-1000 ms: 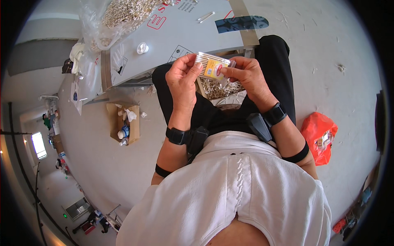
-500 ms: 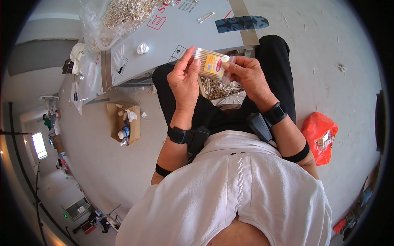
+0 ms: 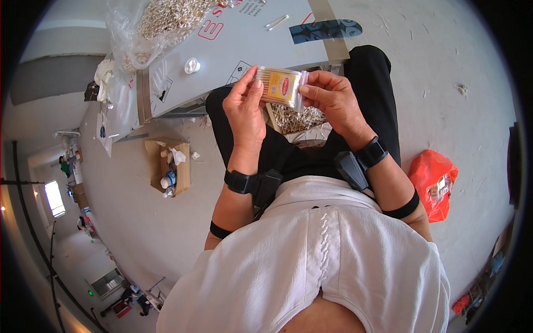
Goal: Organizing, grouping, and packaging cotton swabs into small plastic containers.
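A small clear plastic bag of cotton swabs with a yellow and red label is held up over my lap, its swabs lying side by side in a flat row. My left hand grips the bag's left end between thumb and fingers. At the other end, my right hand pinches the bag's pale strip-like edge. Below the bag, between my knees, an open box holds a heap of loose cotton swabs, partly covered by the bag and my hands.
Ahead, the grey table carries a large clear bag of loose swabs, a small white round container, a few single swabs and a dark patterned strip. On the floor are a cardboard box and a red bag.
The swabs have shifted left a little and now lie flat inside the bag. At the right, the bag's edge has gone from crumpled to straight. Both hands keep hold.
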A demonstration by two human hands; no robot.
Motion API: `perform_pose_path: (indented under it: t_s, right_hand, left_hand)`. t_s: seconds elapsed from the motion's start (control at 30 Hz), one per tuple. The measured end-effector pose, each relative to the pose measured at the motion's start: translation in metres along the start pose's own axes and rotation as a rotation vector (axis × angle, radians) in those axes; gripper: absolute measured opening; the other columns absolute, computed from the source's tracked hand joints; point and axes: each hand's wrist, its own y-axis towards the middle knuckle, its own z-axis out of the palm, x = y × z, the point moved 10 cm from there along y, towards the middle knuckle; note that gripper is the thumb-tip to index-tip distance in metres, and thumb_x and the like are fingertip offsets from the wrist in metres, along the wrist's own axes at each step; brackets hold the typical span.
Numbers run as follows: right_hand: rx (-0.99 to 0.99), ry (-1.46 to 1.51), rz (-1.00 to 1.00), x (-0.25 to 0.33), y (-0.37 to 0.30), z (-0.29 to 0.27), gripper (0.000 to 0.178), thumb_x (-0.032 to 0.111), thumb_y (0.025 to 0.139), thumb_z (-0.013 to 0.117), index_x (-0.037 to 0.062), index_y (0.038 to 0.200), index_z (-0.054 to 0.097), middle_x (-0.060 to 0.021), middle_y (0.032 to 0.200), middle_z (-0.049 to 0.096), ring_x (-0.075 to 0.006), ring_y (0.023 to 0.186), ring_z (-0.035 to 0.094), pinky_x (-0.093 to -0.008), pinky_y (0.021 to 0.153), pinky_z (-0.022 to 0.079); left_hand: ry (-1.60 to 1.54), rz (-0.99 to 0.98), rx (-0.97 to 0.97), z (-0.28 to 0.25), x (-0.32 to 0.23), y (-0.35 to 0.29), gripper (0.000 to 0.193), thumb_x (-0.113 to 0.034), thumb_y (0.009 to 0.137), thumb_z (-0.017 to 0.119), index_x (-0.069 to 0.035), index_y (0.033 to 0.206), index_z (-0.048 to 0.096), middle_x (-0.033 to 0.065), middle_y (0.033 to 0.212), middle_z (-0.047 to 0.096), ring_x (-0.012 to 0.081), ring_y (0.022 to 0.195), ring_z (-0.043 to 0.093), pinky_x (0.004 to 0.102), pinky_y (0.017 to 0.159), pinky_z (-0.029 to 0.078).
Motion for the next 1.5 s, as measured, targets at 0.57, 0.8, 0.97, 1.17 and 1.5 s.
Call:
perform_pose_path:
  t_s: [0.57, 0.8, 0.97, 1.17, 1.5]
  right_hand:
    - [0.001, 0.027, 0.013, 0.000, -0.001, -0.001, 0.007, 0.010, 0.087, 0.072, 0.0047, 0.086, 0.068, 0.0012, 0.077, 0.065, -0.0055, 0.068, 0.056, -0.0200, 0.063, 0.047]
    - [0.046, 0.249, 0.059, -0.010, 0.003, -0.003, 0.018, 0.021, 0.095, 0.062, 0.0038, 0.093, 0.068, -0.0013, 0.083, 0.066, -0.0093, 0.074, 0.061, -0.0237, 0.067, 0.050]
    - [-0.013, 0.323, 0.145, -0.023, 0.000, 0.000, 0.026, 0.026, 0.099, 0.057, 0.0024, 0.105, 0.065, -0.0041, 0.091, 0.067, -0.0119, 0.080, 0.063, -0.0272, 0.071, 0.052]
    - [0.002, 0.087, 0.194, -0.015, -0.007, 0.010, 0.033, 0.028, 0.096, 0.062, 0.0008, 0.115, 0.064, -0.0050, 0.095, 0.068, -0.0117, 0.079, 0.065, -0.0251, 0.070, 0.054]
    - [0.051, -0.138, -0.319, 0.045, -0.014, 0.027, 0.024, 0.007, 0.080, 0.077, 0.0039, 0.104, 0.073, -0.0046, 0.095, 0.069, -0.0118, 0.083, 0.063, -0.0239, 0.078, 0.052]
  left_hand:
    - [-0.223, -0.351, 0.103, 0.011, 0.039, -0.009, 0.028, -0.007, 0.094, 0.059, 0.006, 0.118, 0.060, 0.0141, 0.110, 0.065, 0.0231, 0.097, 0.066, 0.0386, 0.079, 0.058]
    - [-0.302, -0.365, 0.144, 0.012, 0.044, -0.008, 0.028, -0.006, 0.094, 0.058, 0.006, 0.119, 0.057, 0.0144, 0.111, 0.064, 0.0237, 0.098, 0.065, 0.0404, 0.085, 0.056]
    - [-0.351, -0.321, 0.142, 0.014, 0.040, -0.007, 0.028, -0.004, 0.094, 0.058, 0.006, 0.120, 0.057, 0.0136, 0.110, 0.064, 0.0237, 0.100, 0.064, 0.0405, 0.089, 0.053]
    - [-0.305, -0.235, 0.086, 0.014, 0.029, -0.005, 0.025, 0.000, 0.091, 0.061, 0.004, 0.115, 0.058, 0.0106, 0.107, 0.064, 0.0195, 0.098, 0.062, 0.0358, 0.092, 0.050]
    - [-0.306, -0.093, 0.235, 0.028, 0.006, -0.004, 0.028, 0.008, 0.081, 0.067, -0.001, 0.108, 0.063, 0.0142, 0.109, 0.067, 0.0202, 0.102, 0.063, 0.0338, 0.094, 0.050]
